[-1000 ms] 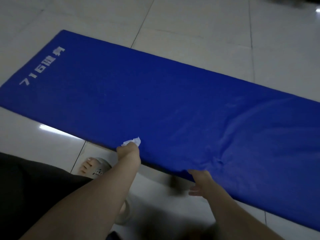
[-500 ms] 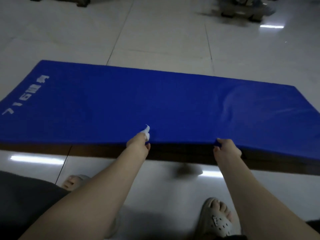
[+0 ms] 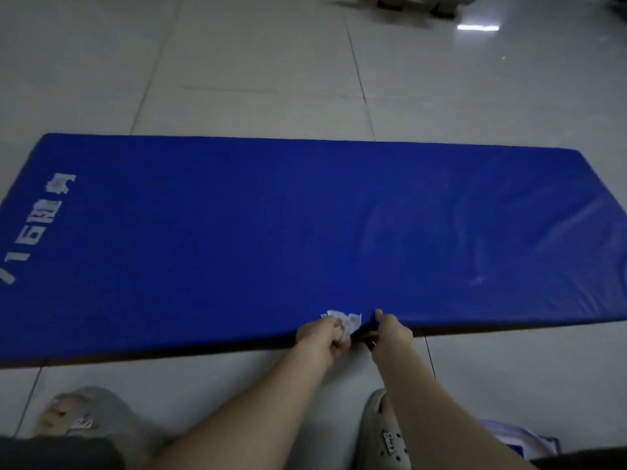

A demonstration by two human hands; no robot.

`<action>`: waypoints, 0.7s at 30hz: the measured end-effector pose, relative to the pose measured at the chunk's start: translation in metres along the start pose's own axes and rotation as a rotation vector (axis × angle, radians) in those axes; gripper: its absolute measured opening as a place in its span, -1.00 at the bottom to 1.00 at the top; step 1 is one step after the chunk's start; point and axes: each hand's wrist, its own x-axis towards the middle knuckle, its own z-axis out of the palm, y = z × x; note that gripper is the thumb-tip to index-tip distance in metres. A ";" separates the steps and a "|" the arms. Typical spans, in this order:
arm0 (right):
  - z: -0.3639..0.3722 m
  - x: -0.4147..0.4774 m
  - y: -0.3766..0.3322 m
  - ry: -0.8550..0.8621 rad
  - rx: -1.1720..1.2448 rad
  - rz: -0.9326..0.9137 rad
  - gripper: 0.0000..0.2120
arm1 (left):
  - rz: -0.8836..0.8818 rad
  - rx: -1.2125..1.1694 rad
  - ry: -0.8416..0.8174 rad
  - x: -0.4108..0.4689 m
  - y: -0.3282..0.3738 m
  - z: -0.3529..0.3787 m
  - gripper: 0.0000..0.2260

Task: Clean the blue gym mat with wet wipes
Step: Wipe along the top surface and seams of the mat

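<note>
Pale tiled floor [image 3: 217, 381], dim light. Nearest, I log a slipper [image 3: 383, 435] beside the right forearm. Left hand [image 3: 320, 335] is curled round a crumpled wipe [image 3: 344, 322] at the near edge of the mat [image 3: 305, 225]. Right hand [image 3: 392, 332], just beside it, grips that edge (thumb on top, fingers curled below). Mat lies spread across the floor, white lettering [image 3: 37, 225] at its left end. Farthest: glare [image 3: 478, 27] on the tiles.

Dim, soft picture; lamp glare [image 3: 478, 27] on floor tiles [image 3: 258, 62].
</note>
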 end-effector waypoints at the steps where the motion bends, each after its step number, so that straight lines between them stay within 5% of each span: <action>1: -0.001 0.004 0.002 0.049 -0.030 -0.015 -0.59 | -0.031 0.021 -0.043 0.001 -0.006 -0.006 -0.95; 5: -0.016 0.016 0.006 0.167 -0.129 -0.050 -0.62 | -0.164 0.034 -0.128 0.002 -0.019 -0.033 -0.89; 11: -0.013 0.017 0.013 -0.004 -0.180 0.123 -0.74 | -0.068 0.051 -0.003 0.019 -0.025 -0.057 -0.80; 18: -0.010 0.014 0.024 0.061 -0.179 0.182 -0.83 | -0.119 0.162 -0.051 0.009 -0.024 -0.075 -0.91; 21: -0.013 0.004 0.032 0.038 -0.348 0.023 -0.84 | -0.098 0.222 -0.028 0.007 -0.021 -0.071 -0.90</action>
